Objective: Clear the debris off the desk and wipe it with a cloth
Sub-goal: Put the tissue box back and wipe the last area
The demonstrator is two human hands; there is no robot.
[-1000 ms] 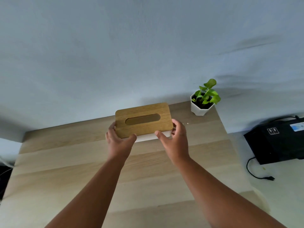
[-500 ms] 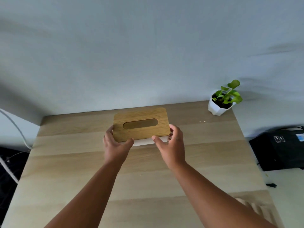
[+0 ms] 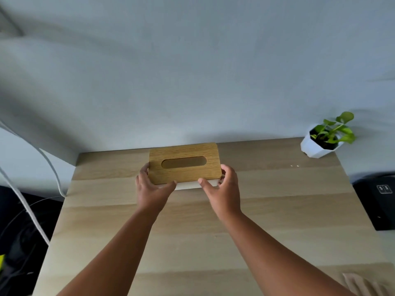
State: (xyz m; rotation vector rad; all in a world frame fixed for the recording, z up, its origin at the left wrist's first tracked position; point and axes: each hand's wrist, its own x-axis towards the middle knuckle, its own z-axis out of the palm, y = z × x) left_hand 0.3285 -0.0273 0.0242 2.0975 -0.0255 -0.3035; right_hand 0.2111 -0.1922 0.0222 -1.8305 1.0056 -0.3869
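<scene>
Presently: tissue box [image 3: 184, 163], wooden-lidded, at desk [image 3: 277, 210] rear edge, gripped at its ends by left hand [image 3: 152, 190] and right hand [image 3: 224, 189], fingers curled round; plant [image 3: 324, 135] right of box; crumbs [image 3: 295, 166] between.

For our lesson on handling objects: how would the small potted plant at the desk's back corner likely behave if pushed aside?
The potted plant would probably slide, since its white pot looks smooth on the bare desk. It looks light and already seems tilted, so a high push might tip it. It stands near the desk's edge, so it could fall off.
</scene>
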